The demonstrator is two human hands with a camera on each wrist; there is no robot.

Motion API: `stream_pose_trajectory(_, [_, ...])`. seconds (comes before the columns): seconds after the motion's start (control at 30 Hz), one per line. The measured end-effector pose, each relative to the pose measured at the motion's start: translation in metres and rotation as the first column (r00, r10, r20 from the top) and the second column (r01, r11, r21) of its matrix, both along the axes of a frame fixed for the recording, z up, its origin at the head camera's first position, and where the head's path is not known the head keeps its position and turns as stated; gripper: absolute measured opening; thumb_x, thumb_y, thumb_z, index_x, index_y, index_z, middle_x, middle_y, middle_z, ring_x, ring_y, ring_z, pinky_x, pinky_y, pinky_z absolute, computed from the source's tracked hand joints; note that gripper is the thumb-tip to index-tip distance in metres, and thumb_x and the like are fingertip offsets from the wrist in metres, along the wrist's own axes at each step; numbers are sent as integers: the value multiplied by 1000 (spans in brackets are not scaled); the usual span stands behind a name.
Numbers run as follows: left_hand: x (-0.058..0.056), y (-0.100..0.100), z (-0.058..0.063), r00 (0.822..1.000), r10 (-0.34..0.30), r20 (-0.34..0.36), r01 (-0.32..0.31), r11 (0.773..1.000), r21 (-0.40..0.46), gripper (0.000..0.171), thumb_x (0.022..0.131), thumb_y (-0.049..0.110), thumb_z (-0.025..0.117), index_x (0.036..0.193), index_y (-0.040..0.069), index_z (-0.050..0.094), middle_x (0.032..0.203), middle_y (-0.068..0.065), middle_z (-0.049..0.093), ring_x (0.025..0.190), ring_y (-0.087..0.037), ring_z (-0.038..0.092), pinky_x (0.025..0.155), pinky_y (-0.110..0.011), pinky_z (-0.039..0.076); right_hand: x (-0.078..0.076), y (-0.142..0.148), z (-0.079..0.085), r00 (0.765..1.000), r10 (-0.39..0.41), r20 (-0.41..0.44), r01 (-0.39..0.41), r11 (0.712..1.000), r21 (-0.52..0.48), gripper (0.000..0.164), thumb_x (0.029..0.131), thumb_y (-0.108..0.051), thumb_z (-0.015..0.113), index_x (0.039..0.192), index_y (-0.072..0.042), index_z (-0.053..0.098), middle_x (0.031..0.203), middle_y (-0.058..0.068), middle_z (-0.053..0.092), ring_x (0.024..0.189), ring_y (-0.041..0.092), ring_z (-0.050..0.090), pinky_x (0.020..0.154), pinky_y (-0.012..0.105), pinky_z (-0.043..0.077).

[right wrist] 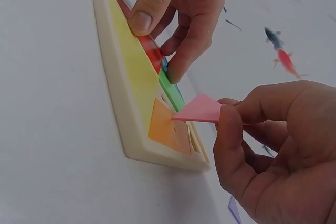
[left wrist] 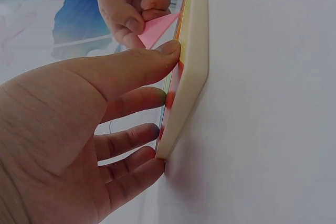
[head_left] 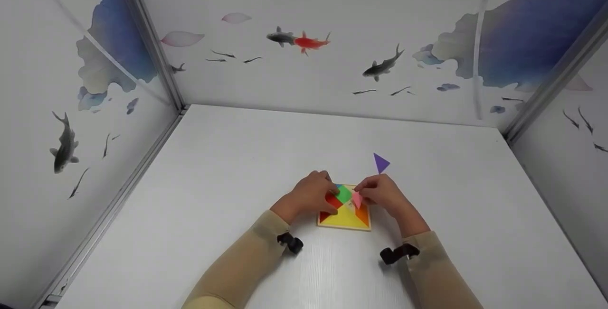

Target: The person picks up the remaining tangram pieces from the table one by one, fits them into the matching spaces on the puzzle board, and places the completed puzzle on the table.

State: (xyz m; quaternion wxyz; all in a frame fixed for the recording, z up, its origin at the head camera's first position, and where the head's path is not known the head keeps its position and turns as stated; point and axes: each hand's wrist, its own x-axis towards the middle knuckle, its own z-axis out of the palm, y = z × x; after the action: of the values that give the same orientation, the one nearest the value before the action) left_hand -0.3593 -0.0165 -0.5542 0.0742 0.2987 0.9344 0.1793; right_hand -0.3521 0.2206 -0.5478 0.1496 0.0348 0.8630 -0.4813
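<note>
A tangram tray with a pale wooden rim lies on the white table. In it are a yellow piece, an orange piece, a green piece and red pieces; a blue one shows partly behind the left hand. My right hand pinches a pink triangular piece between thumb and fingers, tilted above the tray's right side. Spread over the tray's left side, my left hand touches the pieces with its thumb and fingertips. Part of the wooden tray bottom shows between the pieces.
Just beyond the right hand, a purple triangular piece lies on the table outside the tray. White panels painted with fish and blue shapes enclose the table at the back and sides. Each wrist wears a small black camera.
</note>
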Motion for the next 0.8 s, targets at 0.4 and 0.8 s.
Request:
stream_pose_trajectory(0.4, [0, 1, 0, 1000, 6, 10, -6, 1000, -6, 50, 84, 44, 89, 128, 22, 80, 120, -3, 65, 112, -20, 54, 94, -32, 53, 0, -3, -1, 1000, 16, -11, -16, 1000, 3, 15, 96, -11, 75, 110, -6, 75, 103, 12, 69, 85, 22, 67, 80, 26, 63])
stream_pose_trajectory(0.8, [-1, 0, 0, 1000, -2, -2, 2, 1000, -15, 50, 84, 46, 88, 127, 22, 80, 120, -4, 65, 111, -20, 55, 93, -31, 53, 2, -6, -3, 998, 20, -67, -19, 1000, 11, 16, 94, -8, 80, 106, -5, 70, 97, 11, 68, 85, 22, 66, 80, 26, 62])
